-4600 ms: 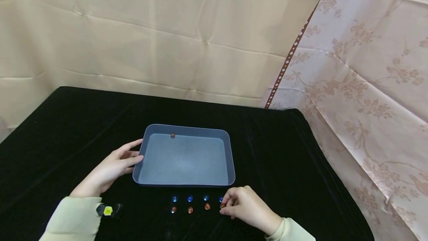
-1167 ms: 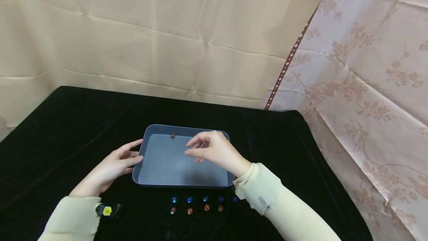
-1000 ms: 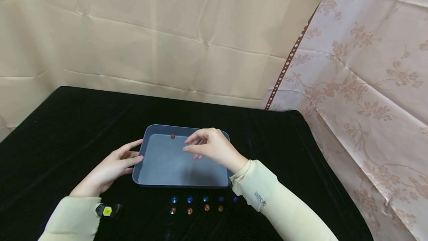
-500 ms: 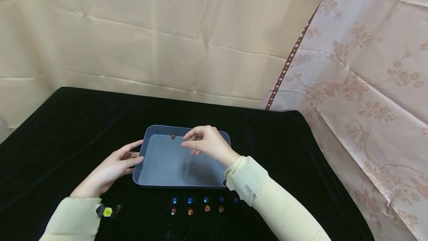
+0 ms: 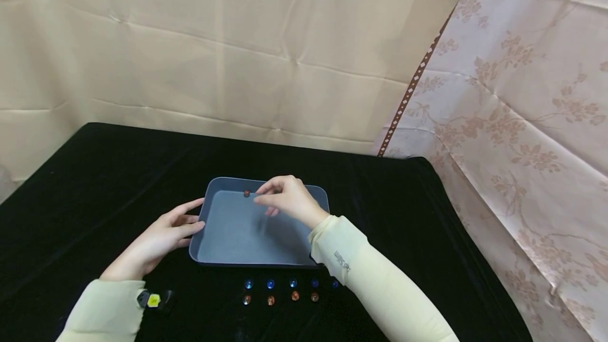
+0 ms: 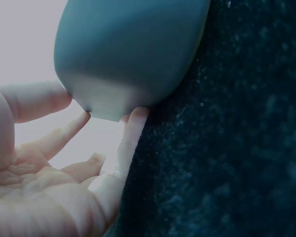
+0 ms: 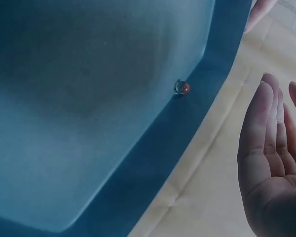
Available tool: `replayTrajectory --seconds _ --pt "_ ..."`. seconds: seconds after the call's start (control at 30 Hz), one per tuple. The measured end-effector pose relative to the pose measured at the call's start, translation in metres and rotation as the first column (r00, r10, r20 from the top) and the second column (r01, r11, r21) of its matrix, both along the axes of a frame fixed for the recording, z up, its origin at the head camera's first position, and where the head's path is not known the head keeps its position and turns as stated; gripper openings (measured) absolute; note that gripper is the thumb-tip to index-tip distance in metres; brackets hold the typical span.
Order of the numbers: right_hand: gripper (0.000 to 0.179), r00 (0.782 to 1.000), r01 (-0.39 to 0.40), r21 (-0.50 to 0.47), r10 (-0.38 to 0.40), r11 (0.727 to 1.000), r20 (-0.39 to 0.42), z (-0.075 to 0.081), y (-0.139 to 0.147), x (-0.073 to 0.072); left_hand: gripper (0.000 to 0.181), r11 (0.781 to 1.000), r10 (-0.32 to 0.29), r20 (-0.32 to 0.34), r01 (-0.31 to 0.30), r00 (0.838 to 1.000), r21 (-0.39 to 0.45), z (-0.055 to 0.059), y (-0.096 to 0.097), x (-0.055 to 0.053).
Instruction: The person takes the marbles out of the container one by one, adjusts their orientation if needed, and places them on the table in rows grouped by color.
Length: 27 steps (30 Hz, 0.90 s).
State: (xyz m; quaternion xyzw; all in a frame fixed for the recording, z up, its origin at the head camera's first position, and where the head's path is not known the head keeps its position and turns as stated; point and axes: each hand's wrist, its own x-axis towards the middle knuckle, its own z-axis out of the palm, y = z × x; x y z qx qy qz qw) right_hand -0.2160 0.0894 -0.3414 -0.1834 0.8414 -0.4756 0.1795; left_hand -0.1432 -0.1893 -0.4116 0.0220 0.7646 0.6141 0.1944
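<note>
A blue-grey rectangular tray (image 5: 256,236) lies on a black cloth. One clear marble with red inside (image 5: 246,193) rests at the tray's far wall, left of centre; it also shows in the right wrist view (image 7: 181,87). Over the far part of the tray is my right hand (image 5: 287,197), thumb and fingers apart just right of that marble, nothing between them. My left hand (image 5: 166,234) stays at the tray's left end, its fingers extended and spread, fingertips against the outer wall (image 6: 113,94).
In front of the tray, several blue marbles (image 5: 270,283) form a row, with a row of several orange-red marbles (image 5: 271,300) nearer me. My right sleeve (image 5: 361,263) passes over the tray's right front corner. A beige curtain (image 5: 190,57) hangs behind the table.
Earlier my right hand pinched an orange-red marble at the near row's right end; that marble now lies there released. The hand has moved over the tray toward its far wall. The left hand stays put.
</note>
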Motion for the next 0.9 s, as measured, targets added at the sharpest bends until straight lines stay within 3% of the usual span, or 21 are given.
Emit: replayTrajectory --seconds 0.9 --pt "0.017 0.996 0.086 0.008 -0.086 0.996 0.012 -0.026 -0.021 -0.026 0.068 1.000 0.010 0.022 -0.010 1.000 -0.012 0.001 0.001 -0.002"
